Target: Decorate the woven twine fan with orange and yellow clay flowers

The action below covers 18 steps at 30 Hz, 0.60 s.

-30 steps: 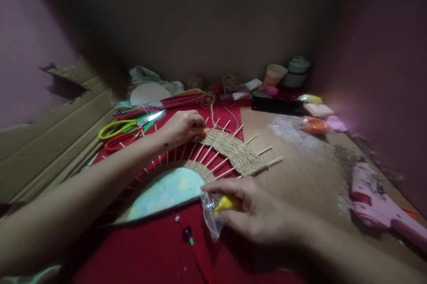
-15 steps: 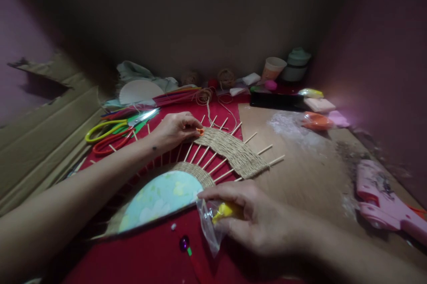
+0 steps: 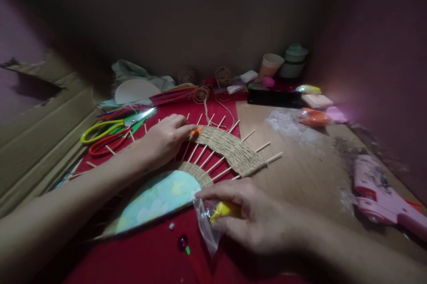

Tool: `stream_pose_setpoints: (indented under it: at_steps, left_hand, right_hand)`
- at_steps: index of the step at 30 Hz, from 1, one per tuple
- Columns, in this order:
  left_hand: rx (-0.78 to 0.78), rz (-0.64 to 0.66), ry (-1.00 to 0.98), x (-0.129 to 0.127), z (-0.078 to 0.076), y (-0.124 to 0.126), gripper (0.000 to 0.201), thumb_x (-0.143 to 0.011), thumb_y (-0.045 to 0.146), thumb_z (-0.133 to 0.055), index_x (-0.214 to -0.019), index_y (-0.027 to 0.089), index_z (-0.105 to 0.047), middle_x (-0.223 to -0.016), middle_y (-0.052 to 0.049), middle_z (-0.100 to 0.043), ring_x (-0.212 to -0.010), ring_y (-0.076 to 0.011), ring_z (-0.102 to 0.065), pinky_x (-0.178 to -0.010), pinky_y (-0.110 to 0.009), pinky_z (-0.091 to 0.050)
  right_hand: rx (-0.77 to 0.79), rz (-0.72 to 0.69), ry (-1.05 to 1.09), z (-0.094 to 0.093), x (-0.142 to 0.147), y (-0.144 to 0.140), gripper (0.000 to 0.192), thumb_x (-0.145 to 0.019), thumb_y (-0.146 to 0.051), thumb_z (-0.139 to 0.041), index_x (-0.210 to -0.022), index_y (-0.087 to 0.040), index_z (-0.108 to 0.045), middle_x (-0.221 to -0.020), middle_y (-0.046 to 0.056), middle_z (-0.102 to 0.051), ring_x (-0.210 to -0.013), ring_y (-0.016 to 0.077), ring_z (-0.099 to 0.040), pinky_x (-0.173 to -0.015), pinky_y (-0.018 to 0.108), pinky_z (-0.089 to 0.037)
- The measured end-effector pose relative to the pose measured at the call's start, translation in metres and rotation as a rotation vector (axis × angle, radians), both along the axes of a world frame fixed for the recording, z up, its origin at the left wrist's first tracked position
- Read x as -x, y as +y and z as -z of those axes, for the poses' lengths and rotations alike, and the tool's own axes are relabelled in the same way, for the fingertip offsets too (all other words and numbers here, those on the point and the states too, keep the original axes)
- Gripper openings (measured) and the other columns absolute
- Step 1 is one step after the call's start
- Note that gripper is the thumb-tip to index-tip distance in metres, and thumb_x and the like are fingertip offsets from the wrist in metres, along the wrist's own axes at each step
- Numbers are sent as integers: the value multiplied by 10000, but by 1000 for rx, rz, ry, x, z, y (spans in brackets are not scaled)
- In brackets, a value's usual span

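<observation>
A dim corner with dull mauve walls holds a low surface point(image 3: 156, 257) covered in red cloth, with a flat brown cardboard sheet point(image 3: 300, 155) laid over its right part and a corrugated cardboard flap point(image 3: 40, 128) leaning at its left edge. The landmark is a half-round woven piece point(image 3: 230, 150): coarse tan twine wound in tight rows over thin pale wooden sticks that fan out from a pale green floral paper disc point(image 3: 156, 195). The left hand point(image 3: 165, 139) rests on the sticks at the weave's left end, fingertips pinched shut on a small orange bit point(image 3: 196, 131) touching the twine. Just in front of the weave, the right hand point(image 3: 247, 215) is closed, gripping a crinkled clear plastic bag point(image 3: 207, 226) with a yellow lump point(image 3: 222, 208) inside. Left of the weave lie 2 pairs of scissors, yellow-handled scissors point(image 3: 106, 126) and red-handled scissors point(image 3: 106, 144), side by side. Behind it sit loose twine coils point(image 3: 200, 95), a paper cup point(image 3: 270, 65) and a pale green lidded jar point(image 3: 293, 59). Well to its right lies a glossy pink glue gun point(image 3: 380, 195). A purple bead point(image 3: 182, 242) lies on the cloth beside the bag.
</observation>
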<state>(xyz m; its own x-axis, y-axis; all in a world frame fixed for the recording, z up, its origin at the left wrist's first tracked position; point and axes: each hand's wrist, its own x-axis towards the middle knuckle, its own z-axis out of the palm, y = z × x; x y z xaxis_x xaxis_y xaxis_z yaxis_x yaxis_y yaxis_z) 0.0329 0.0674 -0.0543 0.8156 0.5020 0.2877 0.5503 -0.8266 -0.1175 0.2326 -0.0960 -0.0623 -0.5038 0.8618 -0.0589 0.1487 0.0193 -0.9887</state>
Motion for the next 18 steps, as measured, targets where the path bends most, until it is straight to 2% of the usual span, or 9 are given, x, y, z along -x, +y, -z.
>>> stream_pose_setpoints:
  at_steps: [4,8,15,18]
  left_hand:
    - [-13,30,123,0,-3,-8,338,-942,216,-357,-1173,146,-593,-887,-91,-544,-773,-193,-465,-692,-321,-396]
    - [-42,13,191,0,-4,-7,353,-926,179,-361,-1204,134,-574,-902,-106,-540,-783,-206,-456,-701,-335,-400]
    - [-138,52,287,-3,-4,-9,347,-907,169,-366,-1144,96,-609,-911,-141,-552,-774,-234,-456,-700,-373,-406]
    - [-34,22,173,-2,-1,-6,333,-914,180,-369,-1126,130,-622,-869,-104,-540,-757,-209,-465,-677,-343,-407]
  right_hand:
    - [-16,18,-3,3,0,0,460,-708,-61,-515,-1127,-192,-652,-1009,42,-670,-845,141,-603,-717,225,-475]
    - [-67,15,-1,3,-1,0,436,-696,-49,-517,-1078,-188,-675,-981,40,-677,-836,140,-611,-708,218,-477]
    - [-122,42,1,4,0,-1,480,-684,-36,-518,-1116,-182,-669,-957,51,-687,-815,149,-626,-687,223,-493]
    - [-138,35,12,4,-1,0,469,-684,-34,-519,-1101,-179,-679,-927,48,-691,-803,145,-629,-690,220,-498]
